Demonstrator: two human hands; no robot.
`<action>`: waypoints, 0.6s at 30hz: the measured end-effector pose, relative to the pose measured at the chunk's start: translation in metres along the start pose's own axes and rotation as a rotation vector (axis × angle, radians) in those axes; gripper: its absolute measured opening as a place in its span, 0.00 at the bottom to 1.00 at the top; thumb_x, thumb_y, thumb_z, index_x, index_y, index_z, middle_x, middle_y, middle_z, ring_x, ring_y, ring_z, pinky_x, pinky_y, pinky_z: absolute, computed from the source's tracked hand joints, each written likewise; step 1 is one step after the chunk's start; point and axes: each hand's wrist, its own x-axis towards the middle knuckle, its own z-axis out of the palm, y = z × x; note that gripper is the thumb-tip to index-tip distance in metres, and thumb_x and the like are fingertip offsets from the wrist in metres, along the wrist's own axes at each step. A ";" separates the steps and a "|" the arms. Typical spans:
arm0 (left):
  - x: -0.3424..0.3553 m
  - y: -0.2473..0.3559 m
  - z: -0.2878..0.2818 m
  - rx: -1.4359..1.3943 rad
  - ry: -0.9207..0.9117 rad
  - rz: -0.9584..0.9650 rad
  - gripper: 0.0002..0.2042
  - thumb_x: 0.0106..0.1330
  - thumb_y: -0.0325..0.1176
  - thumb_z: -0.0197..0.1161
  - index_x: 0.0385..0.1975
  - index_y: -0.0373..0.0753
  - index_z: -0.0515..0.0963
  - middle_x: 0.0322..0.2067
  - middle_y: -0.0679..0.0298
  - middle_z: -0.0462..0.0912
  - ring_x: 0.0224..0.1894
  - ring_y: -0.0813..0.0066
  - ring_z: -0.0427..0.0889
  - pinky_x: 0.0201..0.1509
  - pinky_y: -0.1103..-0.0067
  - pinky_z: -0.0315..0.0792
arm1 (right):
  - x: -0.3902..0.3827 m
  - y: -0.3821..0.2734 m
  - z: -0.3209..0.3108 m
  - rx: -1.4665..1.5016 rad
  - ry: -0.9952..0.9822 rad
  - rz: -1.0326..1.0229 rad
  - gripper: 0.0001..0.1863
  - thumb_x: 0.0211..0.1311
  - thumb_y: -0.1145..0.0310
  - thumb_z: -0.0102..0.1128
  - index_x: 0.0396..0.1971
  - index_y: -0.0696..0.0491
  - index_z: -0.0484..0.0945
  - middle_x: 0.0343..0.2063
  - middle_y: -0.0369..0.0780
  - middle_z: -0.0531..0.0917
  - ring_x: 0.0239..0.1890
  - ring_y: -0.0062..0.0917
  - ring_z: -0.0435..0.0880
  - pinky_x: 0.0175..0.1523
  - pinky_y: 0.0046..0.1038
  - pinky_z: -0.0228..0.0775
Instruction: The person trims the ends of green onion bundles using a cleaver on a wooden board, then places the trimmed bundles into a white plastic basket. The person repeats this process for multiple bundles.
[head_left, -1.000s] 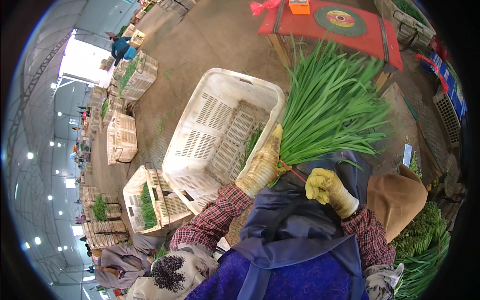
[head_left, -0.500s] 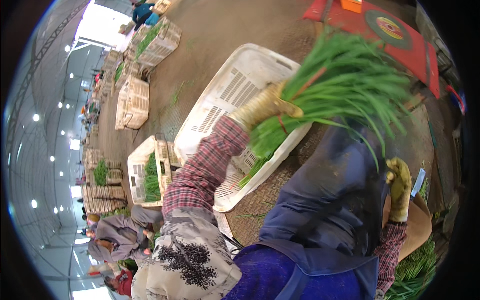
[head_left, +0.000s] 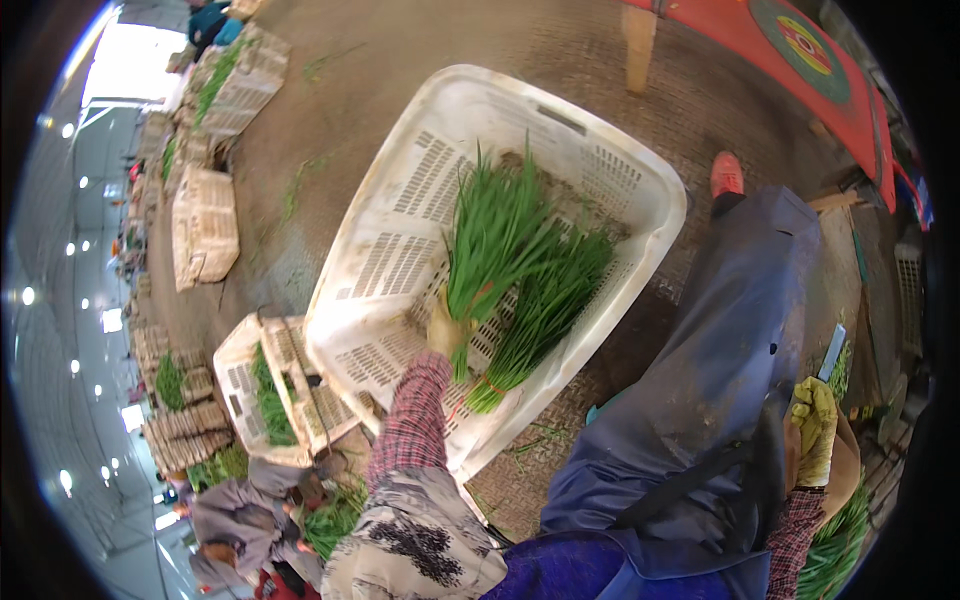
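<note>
My left hand [head_left: 446,328], in a dirty yellowish glove, reaches inside a white plastic crate [head_left: 650,190], closed around the lower stems of a bundle of long green leaves [head_left: 490,225]. A second bundle [head_left: 540,325] lies beside it, tied low with red. My right hand [head_left: 812,418], in a yellow glove, is at the right beside my blue apron [head_left: 680,390], fingers curled over brown material [head_left: 840,460]; what they hold, if anything, I cannot make out. A narrow pale blade-like object [head_left: 832,352] stands just above it.
A red bench [head_left: 850,130] is at upper right, my red shoe [head_left: 727,175] below it. Smaller crates [head_left: 240,400] with greens adjoin the large crate at left. Stacked crates [head_left: 205,225] line the far left. A co-worker in grey [head_left: 230,525] is at lower left; another [head_left: 205,25] is farther back.
My left hand has carried the leafy bundle from above my lap down and left into the crate. My right hand has moved to the right and lower, away from the bundle.
</note>
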 end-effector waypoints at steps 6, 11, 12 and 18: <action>-0.036 -0.010 0.069 -0.446 0.038 -0.651 0.36 0.57 0.32 0.67 0.66 0.33 0.58 0.56 0.44 0.73 0.52 0.55 0.77 0.54 0.69 0.73 | 0.018 0.004 -0.036 0.121 -0.090 -0.029 0.18 0.72 0.74 0.41 0.55 0.71 0.68 0.47 0.52 0.79 0.50 0.36 0.80 0.59 0.30 0.73; -0.028 0.013 0.083 -0.582 0.005 -0.767 0.31 0.68 0.42 0.57 0.67 0.35 0.58 0.58 0.48 0.72 0.54 0.56 0.75 0.57 0.68 0.72 | 0.044 -0.015 -0.096 -0.339 -0.556 -0.044 0.23 0.76 0.68 0.29 0.63 0.67 0.59 0.61 0.52 0.67 0.62 0.39 0.69 0.69 0.34 0.61; -0.026 -0.004 0.091 -0.414 0.001 -0.779 0.31 0.70 0.51 0.43 0.65 0.34 0.62 0.57 0.45 0.72 0.57 0.51 0.73 0.61 0.65 0.67 | 0.056 -0.019 -0.104 -0.405 -0.552 -0.047 0.24 0.76 0.67 0.29 0.64 0.67 0.57 0.62 0.52 0.66 0.63 0.39 0.68 0.69 0.34 0.61; -0.001 -0.072 0.117 0.617 -0.315 -0.592 0.27 0.72 0.47 0.40 0.64 0.34 0.63 0.57 0.46 0.73 0.59 0.56 0.74 0.64 0.62 0.65 | 0.041 -0.025 -0.052 -0.532 -0.468 -0.149 0.18 0.74 0.67 0.43 0.56 0.62 0.69 0.49 0.42 0.78 0.49 0.26 0.79 0.56 0.25 0.71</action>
